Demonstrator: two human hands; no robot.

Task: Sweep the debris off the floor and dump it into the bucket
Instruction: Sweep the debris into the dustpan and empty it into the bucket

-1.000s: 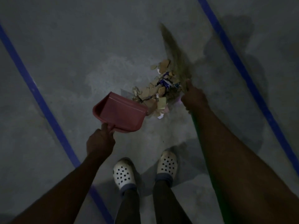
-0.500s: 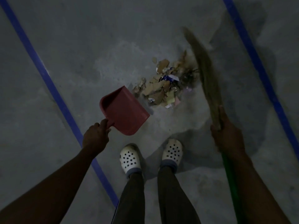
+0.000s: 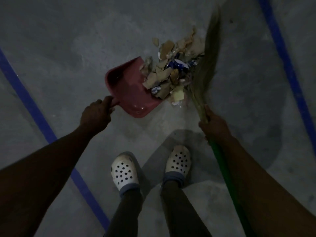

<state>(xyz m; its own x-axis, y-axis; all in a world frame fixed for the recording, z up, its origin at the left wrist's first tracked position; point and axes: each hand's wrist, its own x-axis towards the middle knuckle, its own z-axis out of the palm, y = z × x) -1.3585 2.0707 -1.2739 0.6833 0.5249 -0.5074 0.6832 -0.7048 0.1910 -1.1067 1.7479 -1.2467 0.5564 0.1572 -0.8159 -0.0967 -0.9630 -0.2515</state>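
Debris [image 3: 172, 69]: a heap of torn cardboard scraps, bits of blue-and-white wrapper and pale paper. It lies on the concrete floor [image 3: 68, 48] ahead of the feet, between the two hands and farther out than both. The near-left edge of the heap overlaps the lip of the red dustpan [image 3: 130, 93], and a few cardboard pieces sit inside its mouth. Most of the heap is on bare floor beyond the lip.

Left hand [image 3: 96, 115]: fingers curled round the dustpan's short handle, grasping it. The pan is tilted, its mouth turned toward the heap.

Right hand [image 3: 215, 127]: wrapped round the broom [image 3: 206, 77] where the straw bristles meet the green stick, thumb laid up along the bundle. The bristles touch the right side of the heap, so the debris sits between broom and pan.

Hard to read: the light is very dim. The bristle tips are blurred and run up to the top edge. Small items in the heap cannot be identified. Whether the pan's lip touches the floor, cannot tell. The green stick passes along the right forearm and is cut off at the bottom edge. Both forearms are cut by the frame edges.

Around: two white perforated clogs, left [image 3: 124, 171] and right [image 3: 178, 162], below the heap, with dark trousers [image 3: 124, 214] above them. A blue floor line [image 3: 29, 103] runs past the left forearm and another [image 3: 287, 65] runs down the right side, both well apart from the heap. A dark shadow patch lies on the floor beside the right clog.
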